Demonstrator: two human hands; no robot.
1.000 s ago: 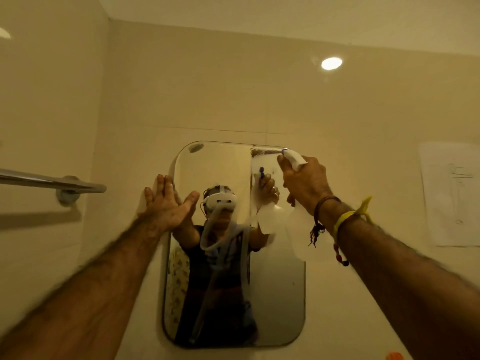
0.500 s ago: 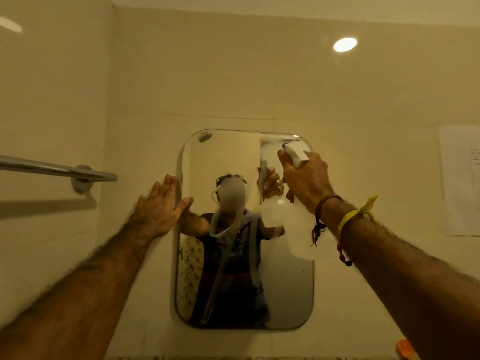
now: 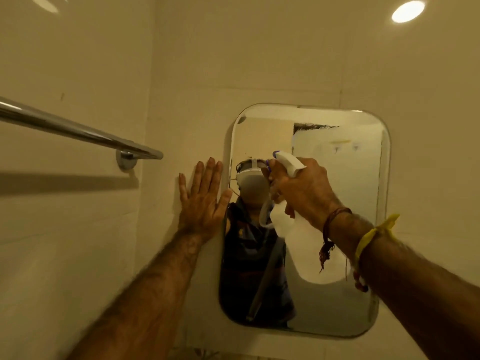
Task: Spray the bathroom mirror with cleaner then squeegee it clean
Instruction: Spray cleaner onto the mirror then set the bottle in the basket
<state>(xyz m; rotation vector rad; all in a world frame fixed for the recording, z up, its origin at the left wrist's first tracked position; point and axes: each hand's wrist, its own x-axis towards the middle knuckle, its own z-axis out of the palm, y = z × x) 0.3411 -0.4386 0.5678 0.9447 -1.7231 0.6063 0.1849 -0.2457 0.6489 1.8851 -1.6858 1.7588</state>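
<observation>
Wall (image 3: 259,61): cream tiles fill the view, with a corner line left of the mirror and a round light glare at top right.
Mirror (image 3: 358,178): rounded rectangle fixed to the wall, right of centre. Its left half reflects a person in a dark top wearing a headset; its right half reflects a pale panel with a dark streak along the top.
Rail (image 3: 78,131): chrome bar on the left wall, running in from the left edge to a round mount near the corner; its shadow lies on the tiles below.
Bottle (image 3: 306,245): translucent white spray bottle held up in front of the mirror's middle, body hanging below the right hand, white trigger head pointing up and left toward the glass. Whether the nozzle touches the glass cannot be told.
Right hand (image 3: 304,190): closed around the bottle's neck, fingers at the trigger, back of the hand toward the camera.
Left hand (image 3: 205,201): empty, spread flat with the palm on the wall just beside the mirror's left edge, fingers up, thumb reaching the mirror's rim.
Bands (image 3: 368,237): a yellow band and a brown thread bracelet on the right wrist, a tassel hanging down.
</observation>
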